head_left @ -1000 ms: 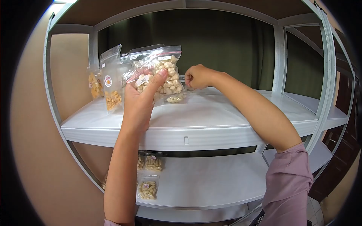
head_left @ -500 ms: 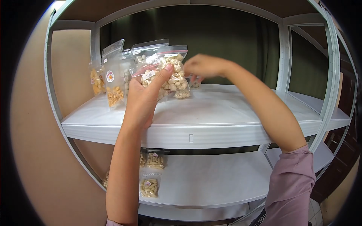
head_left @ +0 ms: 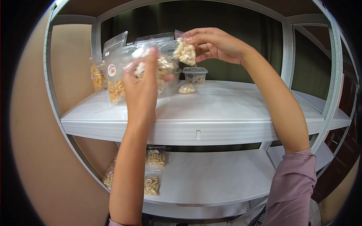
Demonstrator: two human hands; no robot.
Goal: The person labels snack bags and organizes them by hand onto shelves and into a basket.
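Low in the frame, packets [head_left: 152, 177] of pale snacks lying on the lower shelf [head_left: 211, 180]. Up at centre left, left hand [head_left: 142, 88] closed round a clear bag [head_left: 160, 67], thumb pressed on its front. Upper centre, right hand [head_left: 217, 45] pinching a small bag [head_left: 184, 52] by its top, held clear above the upper shelf [head_left: 226, 109]. Behind, a lidded tub [head_left: 195, 75], a loose little bag [head_left: 186, 89], more bags [head_left: 113, 71] standing at left. Looks like sorting in mid-lift; next, probably a steady set-down into a free spot.
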